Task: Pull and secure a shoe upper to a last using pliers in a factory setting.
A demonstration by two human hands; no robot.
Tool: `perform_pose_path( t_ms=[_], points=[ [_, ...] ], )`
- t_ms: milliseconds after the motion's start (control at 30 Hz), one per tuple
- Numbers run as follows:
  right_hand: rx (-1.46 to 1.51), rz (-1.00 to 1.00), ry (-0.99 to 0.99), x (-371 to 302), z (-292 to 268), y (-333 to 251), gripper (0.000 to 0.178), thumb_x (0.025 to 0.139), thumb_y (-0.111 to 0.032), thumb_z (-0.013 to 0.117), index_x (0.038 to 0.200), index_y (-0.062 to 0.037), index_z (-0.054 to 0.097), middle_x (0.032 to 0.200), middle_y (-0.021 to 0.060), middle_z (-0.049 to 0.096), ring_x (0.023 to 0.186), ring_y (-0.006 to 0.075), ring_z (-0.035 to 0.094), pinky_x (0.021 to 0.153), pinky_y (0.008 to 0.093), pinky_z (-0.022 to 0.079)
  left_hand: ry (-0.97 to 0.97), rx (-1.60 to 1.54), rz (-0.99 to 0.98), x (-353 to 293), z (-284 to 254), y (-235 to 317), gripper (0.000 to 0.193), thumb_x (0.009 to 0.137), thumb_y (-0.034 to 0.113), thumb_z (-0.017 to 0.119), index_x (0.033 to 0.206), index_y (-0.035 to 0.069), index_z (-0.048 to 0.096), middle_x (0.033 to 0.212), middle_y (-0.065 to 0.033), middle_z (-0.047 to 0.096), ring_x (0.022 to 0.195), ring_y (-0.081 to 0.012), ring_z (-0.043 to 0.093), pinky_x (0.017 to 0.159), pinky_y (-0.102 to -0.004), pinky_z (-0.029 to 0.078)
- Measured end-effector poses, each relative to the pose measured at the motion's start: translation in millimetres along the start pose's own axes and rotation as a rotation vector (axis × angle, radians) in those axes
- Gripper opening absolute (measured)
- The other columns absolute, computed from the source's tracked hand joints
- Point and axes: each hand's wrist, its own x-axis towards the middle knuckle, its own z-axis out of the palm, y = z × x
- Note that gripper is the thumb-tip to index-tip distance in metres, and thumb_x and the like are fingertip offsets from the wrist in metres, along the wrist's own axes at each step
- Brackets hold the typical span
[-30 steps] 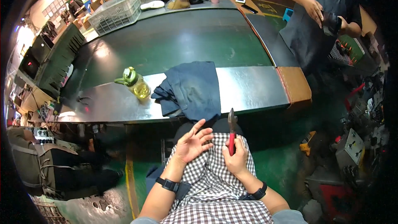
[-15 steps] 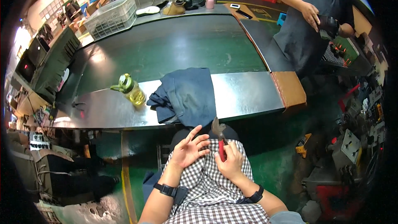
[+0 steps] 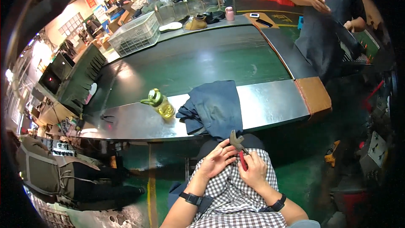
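Observation:
My right hand [image 3: 255, 171] is closed round the red handles of a pair of pliers [image 3: 237, 142], whose metal jaws point up and away from me, parted. Beside the pliers, my left hand [image 3: 216, 160] has its palm turned up and its fingers a little bent and apart. Its fingertips are close to the jaws; whether they touch, I cannot tell. Both hands are above the checkered apron [image 3: 228, 204] on my lap. Just beyond them, a crumpled dark blue cloth [image 3: 216, 107] lies on the metal bench edge and hangs over its front.
Left of the cloth stands a yellow-green water bottle [image 3: 163, 105]. Behind lies a green conveyor belt [image 3: 190, 57], with a grey plastic crate [image 3: 135, 36] and several shoes past it. Cardboard [image 3: 314, 95] covers the bench's right corner. A co-worker [image 3: 325, 25] stands far right, another person [image 3: 50, 164] at left.
The whole view has swung, so the bench sits further right and lower. My left hand has come closer to the pliers' jaws. The co-worker's near hand has let go of a dark object.

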Motion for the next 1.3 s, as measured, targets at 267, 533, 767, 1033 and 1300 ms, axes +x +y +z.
perform_pose_path(
  t_ms=[267, 533, 767, 1033, 1300],
  points=[
    [0.021, -0.095, -0.035, 0, 1, -4, 0.022, 0.075, -0.016, 0.074, 0.092, -0.0069, 0.064, 0.092, 0.0106, 0.060, 0.082, 0.0309, 0.062, 0.071, 0.0422, 0.050, 0.001, 0.225, -0.097, -7, 5, -1, 0.058, 0.093, 0.016, 0.067, 0.144, 0.002, 0.044, 0.144, -0.0133, 0.052, 0.135, -0.0245, 0.047, 0.114, -0.0439, 0.035],
    [-0.025, -0.118, -0.066, 0, -3, 2, 0.023, 0.075, -0.019, 0.073, 0.096, -0.0105, 0.066, 0.094, 0.0079, 0.060, 0.084, 0.0271, 0.063, 0.071, 0.0396, 0.051, 0.028, 0.280, -0.094, 0, 4, -4, 0.050, 0.092, 0.013, 0.069, 0.136, 0.000, 0.051, 0.136, -0.0128, 0.057, 0.126, -0.0236, 0.055, 0.109, -0.0390, 0.043],
    [0.033, -0.176, -0.072, -2, -4, -5, 0.019, 0.081, -0.020, 0.070, 0.095, -0.0098, 0.062, 0.097, 0.0077, 0.059, 0.088, 0.0251, 0.064, 0.074, 0.0376, 0.052, 0.127, 0.247, -0.047, -9, -19, -6, 0.046, 0.088, 0.008, 0.071, 0.129, -0.002, 0.054, 0.123, -0.0135, 0.064, 0.094, -0.0126, 0.063, 0.090, -0.0277, 0.050],
    [0.134, -0.157, -0.076, -10, -3, 0, 0.021, 0.078, -0.018, 0.072, 0.094, -0.0082, 0.063, 0.098, 0.0081, 0.060, 0.090, 0.0268, 0.064, 0.075, 0.0382, 0.052, 0.130, 0.237, -0.032, -7, 5, -8, 0.047, 0.078, 0.012, 0.082, 0.117, 0.005, 0.056, 0.112, -0.0068, 0.063, 0.102, -0.0220, 0.063, 0.090, -0.0366, 0.051],
    [0.159, -0.160, -0.068, -7, -2, 2, 0.023, 0.077, -0.020, 0.074, 0.096, -0.0110, 0.068, 0.102, 0.0060, 0.062, 0.090, 0.0255, 0.065, 0.075, 0.0369, 0.053, 0.118, 0.263, 0.029, -8, 1, -9, 0.045, 0.078, 0.012, 0.082, 0.114, 0.003, 0.058, 0.114, -0.0109, 0.065, 0.112, -0.0267, 0.062, 0.101, -0.0431, 0.048]
  ],
)
